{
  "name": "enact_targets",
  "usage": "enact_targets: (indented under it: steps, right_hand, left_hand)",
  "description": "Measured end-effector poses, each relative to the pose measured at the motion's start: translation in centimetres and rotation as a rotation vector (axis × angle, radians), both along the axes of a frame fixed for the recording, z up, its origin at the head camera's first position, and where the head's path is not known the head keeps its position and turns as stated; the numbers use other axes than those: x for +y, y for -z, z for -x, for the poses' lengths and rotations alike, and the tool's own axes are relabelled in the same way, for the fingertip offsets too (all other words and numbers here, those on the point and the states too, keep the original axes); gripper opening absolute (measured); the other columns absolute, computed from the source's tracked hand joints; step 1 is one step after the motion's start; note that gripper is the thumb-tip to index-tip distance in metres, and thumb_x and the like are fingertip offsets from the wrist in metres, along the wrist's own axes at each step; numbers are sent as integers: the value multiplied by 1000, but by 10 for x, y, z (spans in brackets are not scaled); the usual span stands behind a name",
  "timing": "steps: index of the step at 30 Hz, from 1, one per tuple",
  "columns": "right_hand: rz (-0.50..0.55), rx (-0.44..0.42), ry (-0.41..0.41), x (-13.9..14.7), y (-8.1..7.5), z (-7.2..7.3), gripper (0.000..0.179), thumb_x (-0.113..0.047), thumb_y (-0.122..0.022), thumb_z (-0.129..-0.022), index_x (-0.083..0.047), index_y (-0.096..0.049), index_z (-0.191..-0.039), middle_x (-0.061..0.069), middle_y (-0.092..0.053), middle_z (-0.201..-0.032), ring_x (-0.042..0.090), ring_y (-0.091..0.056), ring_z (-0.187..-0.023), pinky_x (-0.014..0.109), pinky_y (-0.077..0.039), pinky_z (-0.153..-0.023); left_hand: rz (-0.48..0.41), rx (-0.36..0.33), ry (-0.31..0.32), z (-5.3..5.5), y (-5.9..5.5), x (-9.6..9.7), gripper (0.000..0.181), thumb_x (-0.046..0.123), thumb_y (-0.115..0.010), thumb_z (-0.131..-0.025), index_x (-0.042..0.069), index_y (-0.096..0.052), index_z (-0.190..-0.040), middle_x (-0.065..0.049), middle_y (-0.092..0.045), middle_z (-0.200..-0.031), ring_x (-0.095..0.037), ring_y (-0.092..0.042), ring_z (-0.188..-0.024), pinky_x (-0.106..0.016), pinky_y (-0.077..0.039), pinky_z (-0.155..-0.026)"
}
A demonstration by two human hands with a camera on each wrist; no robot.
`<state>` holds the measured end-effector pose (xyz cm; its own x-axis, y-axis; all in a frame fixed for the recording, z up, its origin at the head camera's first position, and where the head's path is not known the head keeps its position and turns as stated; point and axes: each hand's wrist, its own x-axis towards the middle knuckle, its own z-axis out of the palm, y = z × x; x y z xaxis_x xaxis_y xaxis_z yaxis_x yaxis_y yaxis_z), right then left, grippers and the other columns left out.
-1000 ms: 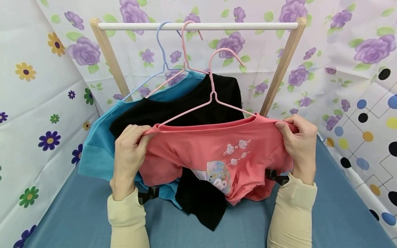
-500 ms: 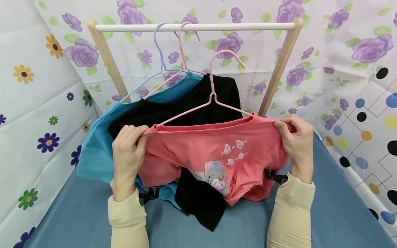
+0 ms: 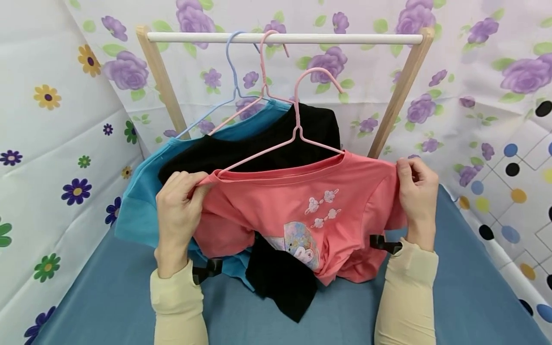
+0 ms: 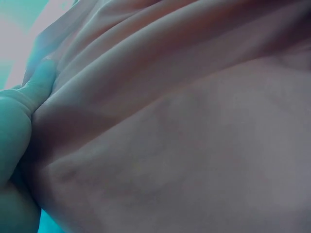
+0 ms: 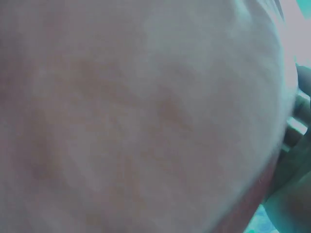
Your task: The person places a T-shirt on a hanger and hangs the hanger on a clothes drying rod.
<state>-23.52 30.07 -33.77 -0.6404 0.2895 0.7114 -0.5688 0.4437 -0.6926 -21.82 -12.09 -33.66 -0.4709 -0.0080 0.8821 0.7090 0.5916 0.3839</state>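
In the head view a coral-pink T-shirt (image 3: 349, 191) with an embroidered bear and small flowers hangs on a pink hanger (image 3: 297, 128), whose hook stands free, in front of and below the rail. My left hand (image 3: 178, 208) pinches the shirt near the neckline's left end. The right hand (image 3: 418, 191) pinches the edge of its right sleeve, fingers curled; their tips are partly hidden. Pale, blurred shirt cloth (image 4: 194, 145) fills most of the left wrist view, the thumb pressing on it. The right wrist view shows cloth (image 5: 146, 121) with fingers at its edge.
A white rail (image 3: 336, 38) on wooden posts (image 3: 398, 93) stands behind. A blue hanger (image 3: 235, 72) with a blue T-shirt (image 3: 138, 211) and another pink hanger (image 3: 262, 62) with a black T-shirt (image 3: 241, 148) hang from it. Blue cloth (image 3: 336, 321) covers the table.
My right hand has shifted its grip outward, from the shoulder cloth to the sleeve's edge, and the sleeve now lies flatter. The left hand keeps its hold. The head view has shifted slightly.
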Motion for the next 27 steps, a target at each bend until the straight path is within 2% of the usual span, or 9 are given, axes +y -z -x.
enact_targets:
  steps: [3,6,11,14,19,23,27]
  right_hand:
    - [5,-52,17,1,0,4,28,-14,-59,-98,14,-60,-91,-6,-53,-76,8,-48,-64,21,-38,-58]
    - [-17,-118,23,4,4,14,27,-15,-60,-98,12,-59,-102,-8,-55,-88,9,-53,-77,21,-42,-66]
    - [-8,-271,6,17,27,41,22,-19,-60,-97,0,-55,-106,-3,-54,-99,12,-55,-90,22,-43,-68]
    - [4,-336,-17,18,36,53,27,-23,-59,-97,-2,-52,-112,2,-54,-108,15,-55,-99,25,-44,-77]
    - [35,-368,-89,12,40,63,46,-31,-57,-99,-3,-45,-134,11,-51,-129,23,-52,-118,36,-42,-97]
    - [32,-378,-121,10,44,65,52,-32,-53,-101,-8,-41,-146,13,-51,-137,24,-52,-123,32,-43,-97]
    - [33,-338,-127,8,48,67,49,-29,-54,-102,-11,-45,-146,15,-55,-136,20,-56,-119,25,-46,-92]
  left_hand:
    - [-8,-3,-17,-2,-2,-2,14,2,-76,-82,2,-74,-95,-12,-63,-75,-15,-48,-73,-23,-35,-65]
    - [-24,-7,-32,-5,-4,-4,14,1,-76,-80,2,-74,-94,-11,-64,-75,-13,-48,-73,-23,-34,-65]
    - [-34,-3,-51,-7,-4,-9,13,3,-77,-79,2,-75,-92,-12,-63,-74,-11,-45,-72,-22,-32,-65]
    - [-45,18,-80,-8,-5,-13,12,9,-77,-82,1,-74,-91,-13,-61,-72,-12,-45,-70,-22,-30,-64]
    - [-70,36,-108,-11,-7,-16,16,16,-77,-85,1,-75,-90,-13,-62,-72,-15,-47,-70,-22,-32,-65]
    - [-75,38,-113,-12,-7,-16,14,14,-77,-84,1,-75,-91,-13,-62,-72,-15,-47,-70,-23,-32,-66]
    - [-73,39,-129,-12,-8,-15,13,11,-78,-83,2,-75,-91,-13,-62,-72,-15,-46,-69,-22,-32,-65]
